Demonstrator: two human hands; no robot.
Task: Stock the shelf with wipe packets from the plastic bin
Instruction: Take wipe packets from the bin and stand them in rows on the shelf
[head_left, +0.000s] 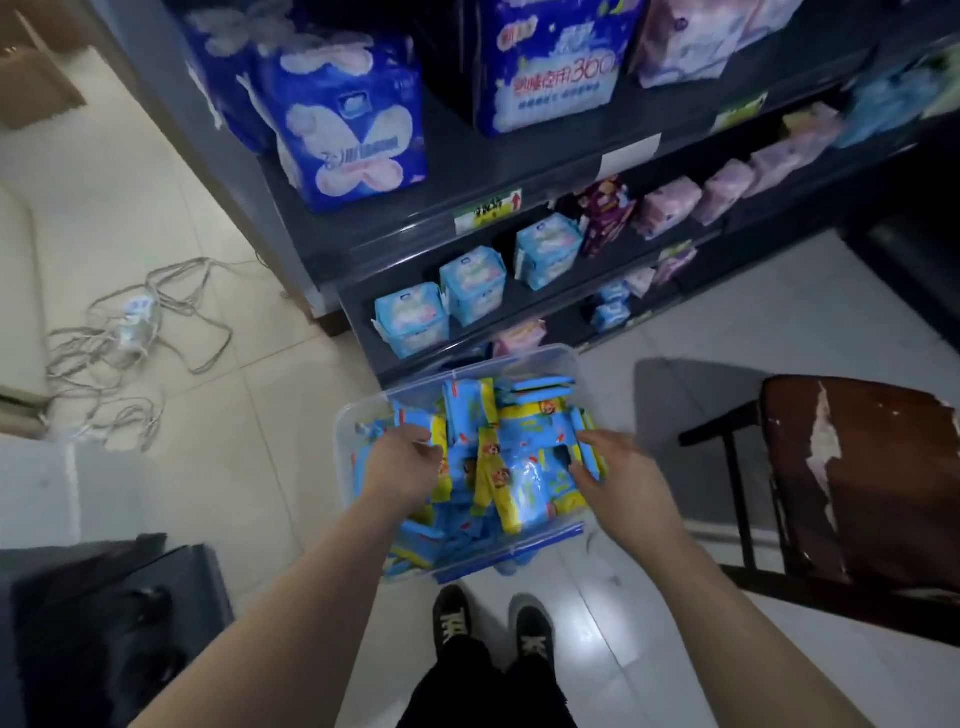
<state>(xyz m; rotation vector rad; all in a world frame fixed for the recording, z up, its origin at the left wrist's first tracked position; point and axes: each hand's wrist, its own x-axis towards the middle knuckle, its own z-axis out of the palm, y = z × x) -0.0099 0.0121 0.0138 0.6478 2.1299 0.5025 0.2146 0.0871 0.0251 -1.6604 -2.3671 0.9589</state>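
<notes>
Floor tiles (249, 415) carry the plastic bin (344, 441); left hand (402, 460) and right hand (621, 475) fingers curl among wipe packets (519, 483) beneath, grip unclear.

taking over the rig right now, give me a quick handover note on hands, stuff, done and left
Left hand: in the plastic bin, fingers curled among the wipe packets; whether it has a grip is unclear.
Right hand: also in the bin, fingers and thumb look to pinch wipe packets at the pile's right edge.
Things: the bin sits on the floor in front of the shelf, piled with blue and yellow packets.
Done: none of these packets visible on the shelf.
Left: lift packets out and place them on the shelf until the bin is empty.
</notes>
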